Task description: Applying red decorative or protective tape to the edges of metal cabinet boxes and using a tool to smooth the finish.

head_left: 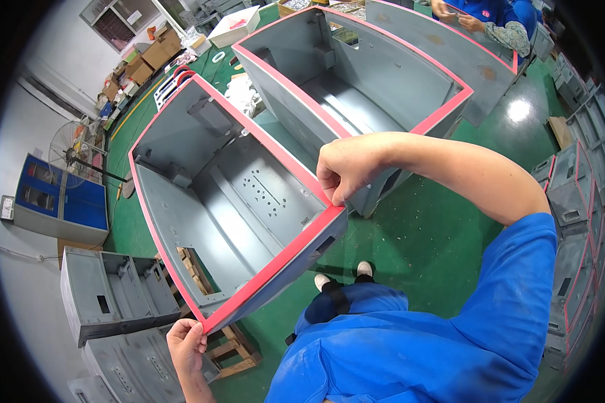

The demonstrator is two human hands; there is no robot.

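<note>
A grey metal cabinet shell [232, 195] lies open side up in front of me, its rim lined with red tape [275, 260]. At the near left corner my left hand [187, 341] pinches the tape between thumb and fingers. My right hand [349, 164] reaches across to the near right corner, its fingers closed down on the tape there. Between the two hands, the strip along the near edge looks straight. Inside the shell are a group of small punched holes, a ridge and a rectangular cut-out.
Right behind stands a second taped shell [383, 80]. Farther right, a person in blue [480, 20] works at a taped panel [423, 43]. More grey shells [117, 289] are stacked at left and right. A fan [74, 153], blue cabinet [57, 195] and wooden pallet [235, 356] stand on the left.
</note>
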